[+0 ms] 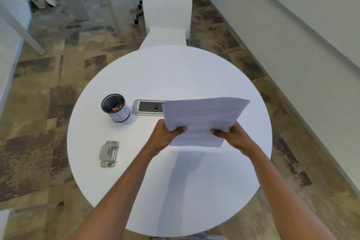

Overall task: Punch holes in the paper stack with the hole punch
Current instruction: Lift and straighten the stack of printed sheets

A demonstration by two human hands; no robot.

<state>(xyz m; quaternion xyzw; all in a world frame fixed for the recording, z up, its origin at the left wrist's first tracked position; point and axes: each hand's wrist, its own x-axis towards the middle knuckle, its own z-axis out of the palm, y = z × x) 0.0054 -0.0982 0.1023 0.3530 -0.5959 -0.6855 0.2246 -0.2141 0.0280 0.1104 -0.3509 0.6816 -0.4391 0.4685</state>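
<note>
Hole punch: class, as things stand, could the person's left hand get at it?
Probably yes, once freed. The hole punch lies alone on the white table, left of the left hand, nothing between; but that hand now holds the paper stack.

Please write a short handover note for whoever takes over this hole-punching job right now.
Left hand and right hand: both grip the white printed paper stack by its near edge, raised above the round white table.
Silver metal hole punch: lying untouched at the table's left.
Done: stack picked up.
Left: slide the stack's edge into the punch, press down.
</note>
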